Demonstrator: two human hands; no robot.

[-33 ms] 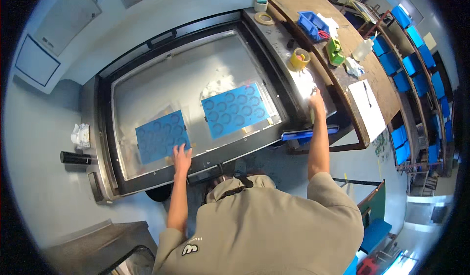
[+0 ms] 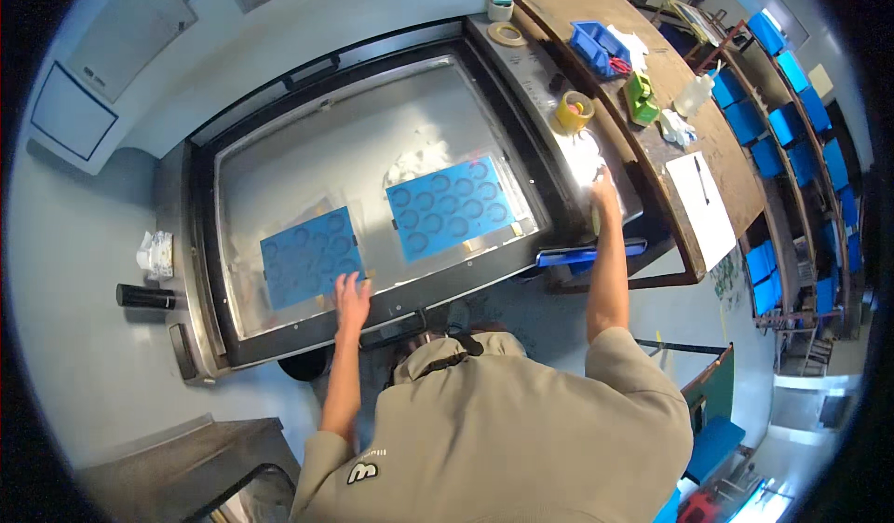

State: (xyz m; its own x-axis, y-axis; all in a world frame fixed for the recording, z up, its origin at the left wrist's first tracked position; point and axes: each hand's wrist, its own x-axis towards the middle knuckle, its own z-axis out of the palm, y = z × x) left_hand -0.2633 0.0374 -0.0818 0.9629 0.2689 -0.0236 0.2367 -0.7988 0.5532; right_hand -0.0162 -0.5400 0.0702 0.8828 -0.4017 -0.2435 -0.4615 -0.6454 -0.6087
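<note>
Two blue sheets printed with ring shapes lie on the glass bed [image 2: 372, 122] of a large flat machine. My left hand [image 2: 351, 298] lies flat with spread fingers on the near right corner of the left blue sheet [image 2: 298, 255]. The right blue sheet [image 2: 452, 208] lies untouched in the middle of the bed. My right hand [image 2: 603, 188] rests on the machine's right-hand ledge [image 2: 540, 85], beside a bright white patch. Its fingers are too small to make out.
A yellow tape roll [image 2: 573, 111] and a flat tape ring [image 2: 507, 34] sit on the ledge. The wooden bench [image 2: 670, 150] holds a blue bin [image 2: 596, 43], a green object [image 2: 641, 95] and white paper [image 2: 712, 206]. A black cylinder [image 2: 144, 297] and a crumpled cloth [image 2: 155, 253] lie left.
</note>
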